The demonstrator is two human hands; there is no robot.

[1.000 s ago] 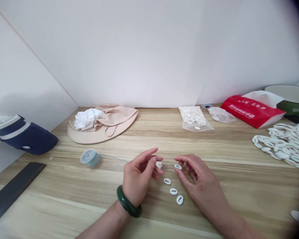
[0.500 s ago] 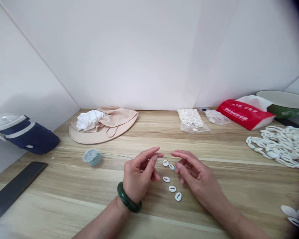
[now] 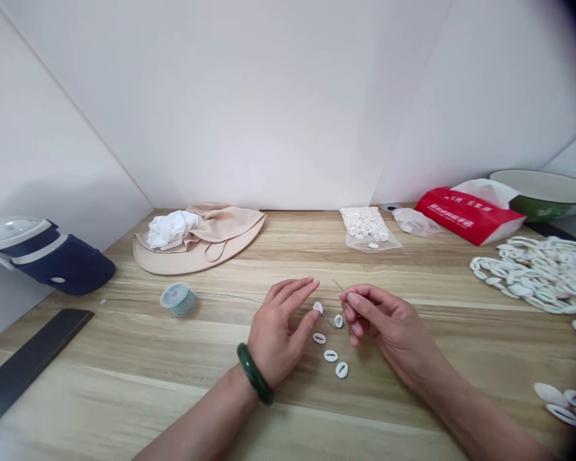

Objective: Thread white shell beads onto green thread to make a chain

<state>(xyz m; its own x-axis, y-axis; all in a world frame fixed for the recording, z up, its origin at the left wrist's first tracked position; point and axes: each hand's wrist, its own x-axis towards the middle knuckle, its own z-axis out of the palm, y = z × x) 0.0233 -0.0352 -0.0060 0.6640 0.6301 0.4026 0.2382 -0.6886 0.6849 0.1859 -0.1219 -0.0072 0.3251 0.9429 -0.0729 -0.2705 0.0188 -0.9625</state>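
My right hand (image 3: 377,317) is closed in a pinch on a thin thread (image 3: 336,285), whose straight end sticks up past the fingertips. A white cowrie shell (image 3: 338,321) is on the thread just left of those fingers. My left hand (image 3: 285,323), a green bangle (image 3: 254,374) at its wrist, is open with fingers stretched out. Its thumb tip is by another cowrie shell (image 3: 318,308); I cannot tell whether they touch. Three loose shells, the nearest one (image 3: 342,370) among them, lie between my hands. Thread runs from a light blue spool (image 3: 178,299) toward my left hand.
A beige hat (image 3: 221,246) with white cloth and a dark blue jug (image 3: 62,262) stand left. At the back right are a bag of shells (image 3: 365,224), a red tissue pack (image 3: 470,214) and a green bowl (image 3: 547,192). Strung shells (image 3: 537,275) lie right.
My left hand has opened its pinch and moved slightly right. My right hand has moved a little right and now pinches the thread with its end pointing up.
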